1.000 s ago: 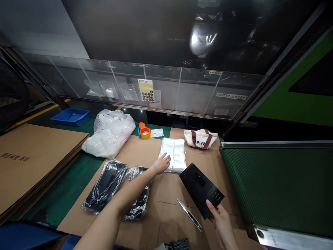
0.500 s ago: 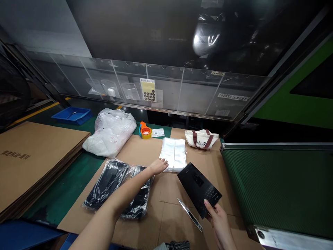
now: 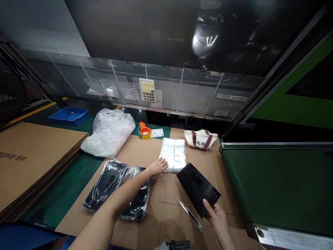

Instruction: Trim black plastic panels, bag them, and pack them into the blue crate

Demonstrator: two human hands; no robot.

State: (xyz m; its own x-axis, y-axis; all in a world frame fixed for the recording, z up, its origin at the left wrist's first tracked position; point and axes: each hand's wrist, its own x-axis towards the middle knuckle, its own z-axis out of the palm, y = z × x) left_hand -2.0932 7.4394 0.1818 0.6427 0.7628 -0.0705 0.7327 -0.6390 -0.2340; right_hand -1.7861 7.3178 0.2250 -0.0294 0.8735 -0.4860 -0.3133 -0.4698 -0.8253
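Observation:
My left hand lies open, its fingertips at the lower left edge of a stack of clear plastic bags. Under my left forearm are two black items sealed in clear plastic. My right hand grips the lower corner of a flat black panel with small keys and a dark window, holding it tilted above the cardboard. A narrow steel blade or ruler lies just left of my right hand, apart from it.
Cardboard sheet covers the bench. Beyond it are an orange tape roll, a white plastic sack and a canvas bag. A green conveyor belt runs along the right. Stacked cardboard and a blue tray lie left.
My left hand has drawn slightly back and left from the clear bags. My right hand and the black panel have shifted a little left and up.

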